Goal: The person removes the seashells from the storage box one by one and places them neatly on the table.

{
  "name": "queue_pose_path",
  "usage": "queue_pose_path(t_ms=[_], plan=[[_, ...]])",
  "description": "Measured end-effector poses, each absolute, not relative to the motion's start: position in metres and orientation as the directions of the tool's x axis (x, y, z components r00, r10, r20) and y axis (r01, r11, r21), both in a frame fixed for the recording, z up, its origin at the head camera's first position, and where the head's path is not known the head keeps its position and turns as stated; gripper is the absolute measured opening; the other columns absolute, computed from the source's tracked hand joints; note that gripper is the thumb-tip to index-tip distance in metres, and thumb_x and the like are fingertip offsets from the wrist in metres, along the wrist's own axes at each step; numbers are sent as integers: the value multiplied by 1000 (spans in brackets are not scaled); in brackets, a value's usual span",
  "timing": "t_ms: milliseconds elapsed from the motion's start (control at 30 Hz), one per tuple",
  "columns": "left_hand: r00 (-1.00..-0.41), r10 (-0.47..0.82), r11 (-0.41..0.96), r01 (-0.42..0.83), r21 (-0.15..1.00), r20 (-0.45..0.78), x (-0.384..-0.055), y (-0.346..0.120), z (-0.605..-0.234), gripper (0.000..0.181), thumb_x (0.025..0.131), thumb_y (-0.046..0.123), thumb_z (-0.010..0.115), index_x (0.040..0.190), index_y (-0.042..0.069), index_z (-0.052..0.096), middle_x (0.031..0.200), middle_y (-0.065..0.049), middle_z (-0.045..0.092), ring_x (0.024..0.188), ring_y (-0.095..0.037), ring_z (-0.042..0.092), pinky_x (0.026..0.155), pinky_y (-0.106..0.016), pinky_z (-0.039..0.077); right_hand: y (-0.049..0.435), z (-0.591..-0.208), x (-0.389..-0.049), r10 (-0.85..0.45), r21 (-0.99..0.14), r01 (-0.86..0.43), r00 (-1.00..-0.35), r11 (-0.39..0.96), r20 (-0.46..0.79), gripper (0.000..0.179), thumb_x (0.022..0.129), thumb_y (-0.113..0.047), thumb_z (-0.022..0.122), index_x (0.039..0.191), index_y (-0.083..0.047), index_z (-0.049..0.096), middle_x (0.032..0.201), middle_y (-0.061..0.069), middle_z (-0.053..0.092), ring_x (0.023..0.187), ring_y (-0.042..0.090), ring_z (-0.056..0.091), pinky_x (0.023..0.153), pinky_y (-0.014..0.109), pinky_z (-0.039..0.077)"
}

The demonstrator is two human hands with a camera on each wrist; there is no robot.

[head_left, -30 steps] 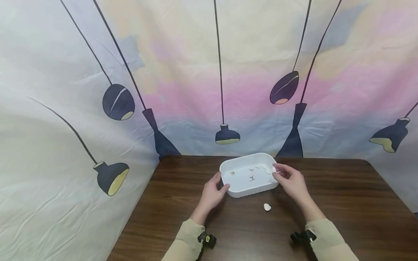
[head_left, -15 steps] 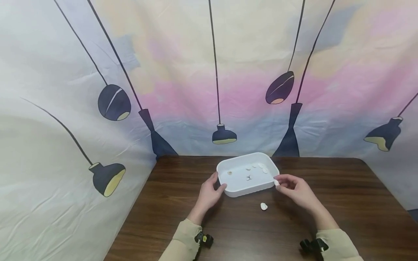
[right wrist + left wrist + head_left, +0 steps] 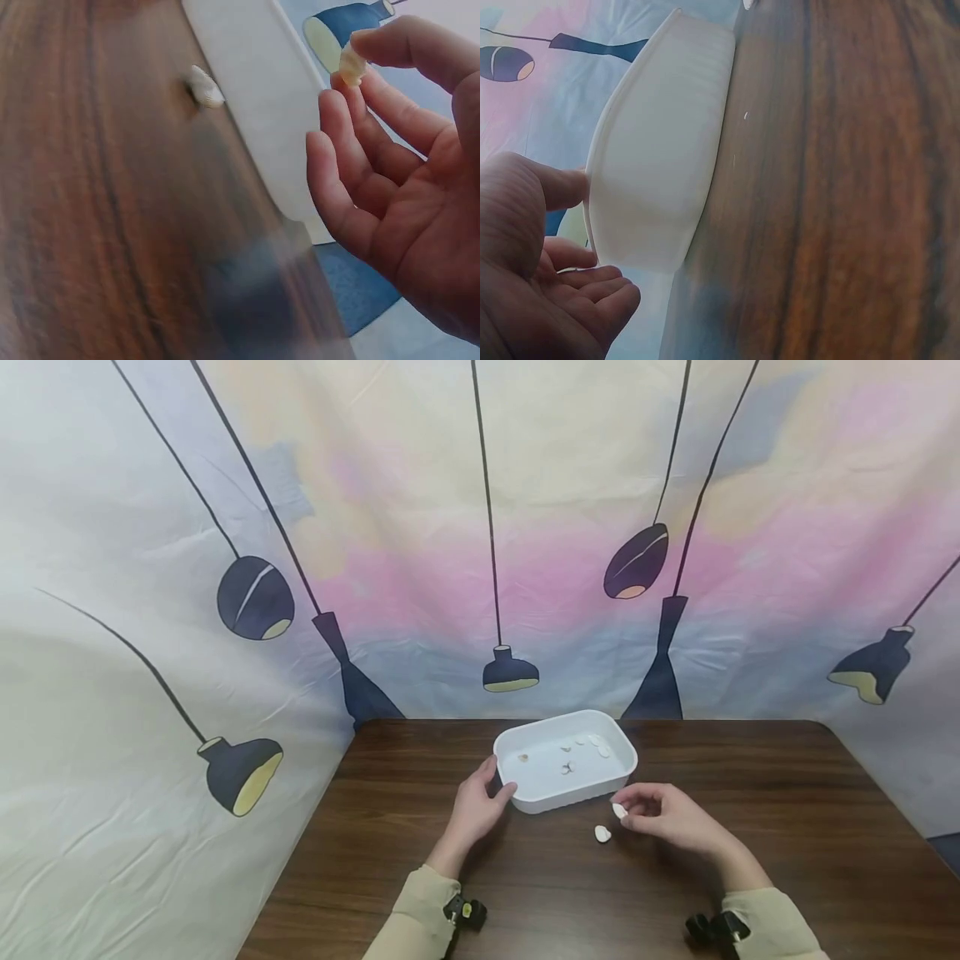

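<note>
A white rectangular plastic tray (image 3: 570, 794) stands near the table's back edge. Several small pale seashells (image 3: 567, 767) lie scattered inside it. The left hand (image 3: 474, 810) grips the tray's near left corner, its thumb on the front side and its fingers by the left end. Between thumb and fingertips the right hand (image 3: 667, 814) pinches a small white seashell (image 3: 352, 66), held just in front of the tray's right corner. Another white seashell (image 3: 602, 834) rests on the table before the tray, just left of the right hand; the right wrist view shows its ridged, twisted shape.
The dark wooden table (image 3: 555, 893) ends right behind the tray. A cloth backdrop (image 3: 405, 543) printed with hanging lamps rises behind it. Each wrist wears a black camera mount (image 3: 465, 912).
From the tray's right end, the right hand has come out over the rim and moved toward the front, bringing a seashell with it. The left hand stays at the tray's corner.
</note>
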State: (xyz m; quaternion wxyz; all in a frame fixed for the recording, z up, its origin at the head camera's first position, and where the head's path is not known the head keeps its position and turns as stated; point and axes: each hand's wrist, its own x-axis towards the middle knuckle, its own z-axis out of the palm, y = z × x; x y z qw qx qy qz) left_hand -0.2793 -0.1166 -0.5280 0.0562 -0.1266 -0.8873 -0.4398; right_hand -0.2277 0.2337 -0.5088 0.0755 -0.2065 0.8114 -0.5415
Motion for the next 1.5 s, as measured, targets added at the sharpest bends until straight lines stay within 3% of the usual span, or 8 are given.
queue_pose_path(t_ms=[300,967,1500], plan=[[-962,180,584,272,765,205,-279,-115,-528,66,104,23,70,156,-11,46,161,-27,46,152,-41,42,125,-54,35,229,-522,-230,-443,-906,-178,-896,383,-12,28,94,-8,78,120,2,74,101,6,72,90,14,67,74,23,56],[-960,186,601,278,749,208,-283,-116,-527,67,105,25,69,156,-10,45,162,-27,45,152,-41,42,125,-53,35,229,-527,-228,-364,-844,-162,-931,511,-41,27,88,-5,79,114,1,75,96,4,71,89,20,64,72,25,55],[-963,179,595,268,758,200,-283,-117,-530,66,104,24,69,156,-10,45,162,-27,46,152,-41,43,124,-53,36,221,-530,-226,-352,-800,-214,-936,561,3,23,85,-6,80,108,-2,77,89,-3,70,81,9,63,69,24,54]])
